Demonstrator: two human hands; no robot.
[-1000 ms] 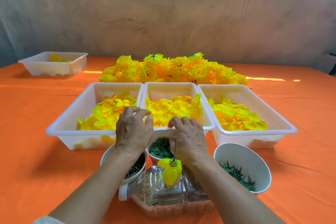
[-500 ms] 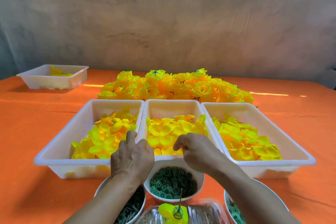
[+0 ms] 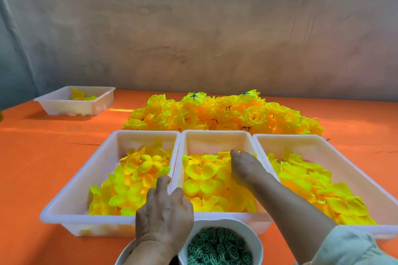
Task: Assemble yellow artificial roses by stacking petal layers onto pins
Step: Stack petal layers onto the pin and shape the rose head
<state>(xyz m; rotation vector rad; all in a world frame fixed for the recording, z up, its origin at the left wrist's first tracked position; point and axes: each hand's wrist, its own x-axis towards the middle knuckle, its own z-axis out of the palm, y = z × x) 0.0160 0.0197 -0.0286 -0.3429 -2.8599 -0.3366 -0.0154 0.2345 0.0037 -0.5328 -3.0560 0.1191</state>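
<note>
- Orange cloth (image 3: 43, 157) covers the table, with a grey wall behind it.
- Three white trays stand side by side, rims touching: left tray (image 3: 71, 198), middle tray (image 3: 215, 139), right tray (image 3: 305, 144). Each holds loose yellow petals (image 3: 133, 189).
- Right hand (image 3: 245, 166) is down in the middle tray, toward its right wall. Knuckles are up and the fingers bend into the petal heap. The tips are buried, so I cannot tell whether they pinch a petal.
- Left hand (image 3: 165, 215) is at the near edge, where the left and middle trays meet. Its fingers are spread and loosely straight, reaching across the two rims. It holds nothing.
- A heap of finished roses (image 3: 226, 114) lies just beyond the trays, with a few green star pieces showing on top.
- A bowl (image 3: 224, 221) of green rings (image 3: 219, 247) sits just in front of the middle tray, beside the left wrist.
- A second bowl (image 3: 121, 258) lies partly under the left forearm, its contents hidden.
- A small tray (image 3: 64, 105) stands far left, well apart, with a few yellow petals inside.
- A pale sleeve (image 3: 355, 247) covers the right arm.
</note>
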